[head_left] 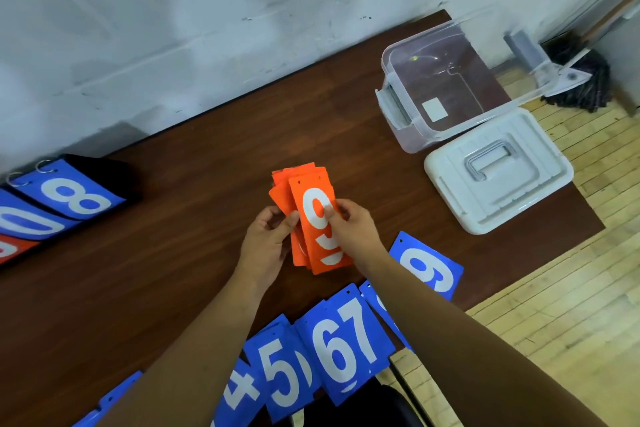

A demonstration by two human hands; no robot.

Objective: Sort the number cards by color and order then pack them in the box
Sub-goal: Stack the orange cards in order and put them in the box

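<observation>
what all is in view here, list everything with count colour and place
orange cards: a stack, count unclear, orange, top one shows 9, held above the table's middle
blue cards: a row showing 4, 5, 6, 7 and 9, more partly hidden, blue, near edge of the table
scoreboard: one, blue flaps showing 8 and 0, a red flap below, on rings, far left
box: one, clear plastic, open, no cards inside, far right of the table
lid: one, white with handle, on the table just in front of the box
table: one, dark brown wood, against a pale wall
mop: one, dark, on the floor beyond the box
left hand: grips the stack's left edge
right hand: pinches the top card
</observation>
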